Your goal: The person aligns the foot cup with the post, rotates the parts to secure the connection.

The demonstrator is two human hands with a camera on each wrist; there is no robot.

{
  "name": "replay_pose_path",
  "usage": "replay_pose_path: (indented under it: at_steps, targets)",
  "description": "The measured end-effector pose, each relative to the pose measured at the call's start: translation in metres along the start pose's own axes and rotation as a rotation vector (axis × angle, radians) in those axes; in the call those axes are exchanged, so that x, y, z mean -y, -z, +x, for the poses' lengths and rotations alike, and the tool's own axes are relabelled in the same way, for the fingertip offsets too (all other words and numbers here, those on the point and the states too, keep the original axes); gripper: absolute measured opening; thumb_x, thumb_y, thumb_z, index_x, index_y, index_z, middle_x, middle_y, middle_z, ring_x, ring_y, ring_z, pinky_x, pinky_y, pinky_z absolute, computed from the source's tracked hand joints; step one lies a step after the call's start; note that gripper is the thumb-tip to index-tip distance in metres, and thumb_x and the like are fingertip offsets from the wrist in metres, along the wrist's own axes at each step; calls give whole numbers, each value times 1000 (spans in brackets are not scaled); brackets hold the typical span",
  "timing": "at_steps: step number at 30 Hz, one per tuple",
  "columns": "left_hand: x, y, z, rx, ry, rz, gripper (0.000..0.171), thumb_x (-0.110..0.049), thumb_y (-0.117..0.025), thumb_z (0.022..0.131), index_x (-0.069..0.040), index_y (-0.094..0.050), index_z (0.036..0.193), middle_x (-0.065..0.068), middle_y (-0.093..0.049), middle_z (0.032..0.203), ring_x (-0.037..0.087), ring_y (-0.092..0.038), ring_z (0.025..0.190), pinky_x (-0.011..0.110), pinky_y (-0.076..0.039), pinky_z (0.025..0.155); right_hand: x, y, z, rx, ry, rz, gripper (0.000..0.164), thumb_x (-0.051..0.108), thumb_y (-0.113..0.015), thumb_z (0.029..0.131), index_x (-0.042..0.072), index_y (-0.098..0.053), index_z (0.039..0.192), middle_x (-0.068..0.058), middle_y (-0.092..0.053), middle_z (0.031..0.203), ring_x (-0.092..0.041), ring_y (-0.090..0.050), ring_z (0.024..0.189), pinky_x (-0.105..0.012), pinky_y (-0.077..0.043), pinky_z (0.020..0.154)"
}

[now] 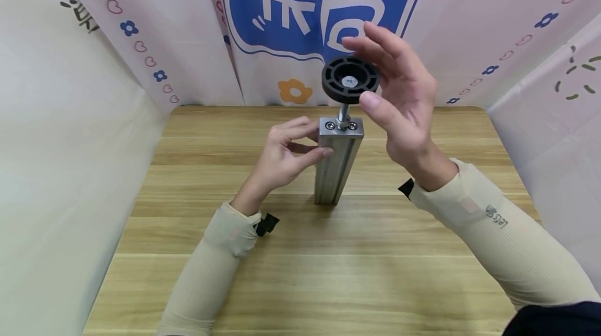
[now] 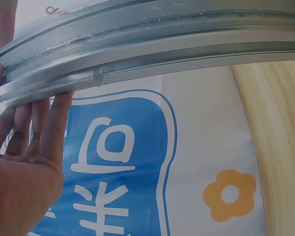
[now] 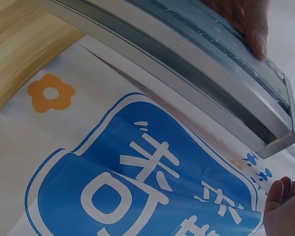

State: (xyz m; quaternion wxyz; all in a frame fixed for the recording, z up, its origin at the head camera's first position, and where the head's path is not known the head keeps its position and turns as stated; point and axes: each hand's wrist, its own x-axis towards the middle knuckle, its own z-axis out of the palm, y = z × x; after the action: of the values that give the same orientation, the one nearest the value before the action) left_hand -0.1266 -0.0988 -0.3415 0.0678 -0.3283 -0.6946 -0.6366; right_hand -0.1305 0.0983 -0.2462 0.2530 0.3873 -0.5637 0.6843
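Note:
An aluminium profile [image 1: 331, 169] stands upright on the wooden table, with a metal plate and two screws on its top end. From the plate rises a threaded rod [image 1: 344, 112] that carries a round black levelling foot [image 1: 349, 97]. My left hand [image 1: 288, 151] pinches the profile near its top, thumb on the near face. In the left wrist view, the left hand's fingers [image 2: 53, 128] lie against the profile [image 2: 137, 54]. Around the right side of the foot is my right hand [image 1: 404, 96], fingers spread and loosely bent, thumb tip at the rim; contact is unclear.
The wooden table [image 1: 291, 284] extends around the profile. Behind it hangs a white cloth [image 1: 399, 64] with a blue printed sign and an orange flower. Pale cloth walls [image 1: 61, 169] stand on both sides. Small black pieces [image 1: 266, 225] stick out from the sleeve cuffs.

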Motion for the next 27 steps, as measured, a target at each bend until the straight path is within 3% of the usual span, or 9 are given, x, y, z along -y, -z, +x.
replay_pose_path:
  at_steps: [5, 12, 23, 27]
  targets:
    - [1, -2, 1, 2, -5, -1, 37, 9, -79, 86, 9, -73, 123, 21, -71, 106, 17, -71, 93, 37, -71, 77, 1, 1, -2, 11, -17, 38, 62, 5, -58, 83, -13, -53, 142, -19, -72, 130, -29, -70, 121, -35, -62, 106]
    - [0, -1, 1, -1, -4, -2, 38, 10, -79, 86, 9, -72, 124, 22, -71, 107, 15, -71, 93, 37, -71, 76, 3, 0, -2, 6, -8, 27, 61, 3, -58, 82, -14, -54, 140, -18, -74, 126, -28, -70, 119, -33, -62, 104]
    - [1, -1, -2, 0, -2, -1, 40, 10, -79, 86, 8, -72, 126, 21, -71, 107, 16, -71, 93, 37, -71, 77, 1, -5, -2, -17, 5, -71, 69, 21, -83, 84, -17, -56, 135, -9, -63, 113, -24, -62, 101, -26, -60, 92]
    - [1, -1, -1, 1, -7, 8, 41, 10, -80, 86, 8, -72, 126, 20, -71, 107, 17, -71, 94, 37, -71, 77, 0, -3, -1, -20, -8, -105, 72, 15, -88, 79, -17, -56, 135, -7, -56, 109, -22, -59, 97, -22, -59, 86]
